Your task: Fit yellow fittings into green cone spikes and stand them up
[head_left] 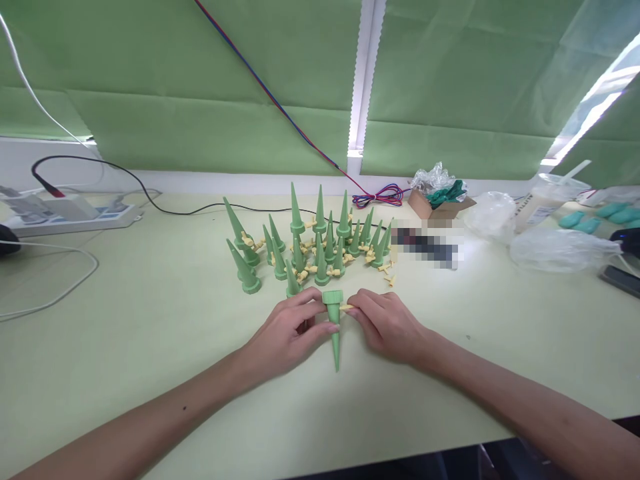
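Observation:
A green cone spike (335, 327) points its tip toward the table's front edge, its round cap at the far end. My left hand (295, 327) holds it from the left, fingers near the cap and thumb lower on the cone. My right hand (385, 323) pinches a small yellow piece (346, 308) whose end meets the right side of the cone just below the cap. Beyond my hands stand several green cones (321, 260), tips up, many with yellow pieces attached. Small loose yellow pieces (391, 281) lie right of the group.
A power strip (107, 219) with plugs and cables is at the left. Behind the cones are coiled red-blue wires (383, 196) and a cardboard box (440, 212). Plastic bags (563, 250), a cup (543, 200) and teal pieces (580, 221) lie at the right of the table (150, 320).

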Demonstrator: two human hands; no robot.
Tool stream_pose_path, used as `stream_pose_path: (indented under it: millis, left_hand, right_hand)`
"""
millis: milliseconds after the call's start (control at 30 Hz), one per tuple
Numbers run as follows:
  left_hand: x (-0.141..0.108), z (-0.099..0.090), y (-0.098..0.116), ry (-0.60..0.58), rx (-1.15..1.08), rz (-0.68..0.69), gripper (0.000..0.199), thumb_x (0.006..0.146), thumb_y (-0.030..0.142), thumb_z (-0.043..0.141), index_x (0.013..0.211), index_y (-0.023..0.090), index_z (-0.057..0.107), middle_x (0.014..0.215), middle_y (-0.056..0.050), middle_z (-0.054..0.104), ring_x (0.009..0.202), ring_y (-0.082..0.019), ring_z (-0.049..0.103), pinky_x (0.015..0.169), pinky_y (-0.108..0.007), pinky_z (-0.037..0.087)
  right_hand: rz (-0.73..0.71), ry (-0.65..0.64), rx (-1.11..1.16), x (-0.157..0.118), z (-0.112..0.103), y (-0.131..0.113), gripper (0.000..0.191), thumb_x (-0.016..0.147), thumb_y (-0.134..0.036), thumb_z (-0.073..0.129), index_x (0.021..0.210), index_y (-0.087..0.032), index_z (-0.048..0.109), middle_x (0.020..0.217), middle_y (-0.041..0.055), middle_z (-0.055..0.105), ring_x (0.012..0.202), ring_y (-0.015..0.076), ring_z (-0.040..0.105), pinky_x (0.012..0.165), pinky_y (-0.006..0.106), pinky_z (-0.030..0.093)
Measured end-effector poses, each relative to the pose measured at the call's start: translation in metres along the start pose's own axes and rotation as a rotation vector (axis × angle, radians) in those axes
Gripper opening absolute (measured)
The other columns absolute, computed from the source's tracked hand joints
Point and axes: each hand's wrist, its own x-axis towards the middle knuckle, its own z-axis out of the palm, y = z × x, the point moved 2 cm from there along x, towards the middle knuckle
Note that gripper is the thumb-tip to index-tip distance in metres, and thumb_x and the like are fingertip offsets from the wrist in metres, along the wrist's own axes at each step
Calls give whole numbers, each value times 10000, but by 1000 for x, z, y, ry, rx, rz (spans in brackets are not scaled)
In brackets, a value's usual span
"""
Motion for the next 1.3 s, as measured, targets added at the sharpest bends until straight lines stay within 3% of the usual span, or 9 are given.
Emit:
stream_pose_path:
  millis: [333, 800, 1100, 1300]
  left_hand:
    - [-3, 0, 5, 193, 15, 95, 127, 931, 173, 553, 809, 169, 589, 900, -19, 527, 629, -78, 440, 525, -195, 375]
    - [-3, -2, 6, 249, 94, 257, 85, 897, 116, 591, 828, 162, 609, 870, -40, 562, 680, -107, 531, 556, -218, 416]
    - [-7, -4, 10, 305, 206, 361, 235, 931, 89, 517, 1065, 205, 671, 949, -68, 613, 612, -86, 528, 549, -215, 443]
    - [-6, -3, 8, 327, 239, 292, 193, 939, 120, 527, 1020, 193, 687, 911, -58, 621, 574, -70, 489, 517, -196, 425]
  right_hand:
    - [21, 67, 53, 4, -3, -1, 206, 1038, -229, 376, 932, -161, 538, 726, 16, 560, 583, 120, 446, 519, 240, 304]
    - [-104, 124, 82, 4, -5, -5, 137, 1025, -187, 384, 981, -156, 510, 721, 28, 577, 571, 128, 461, 519, 243, 322]
    - [-131, 83, 110, 1, -4, -6, 181, 1031, -209, 339, 966, -165, 503, 722, 26, 587, 565, 127, 483, 522, 250, 333]
    - [-96, 48, 106, 2, -3, -4, 206, 1037, -231, 349, 936, -163, 515, 730, 30, 595, 569, 125, 475, 531, 249, 314]
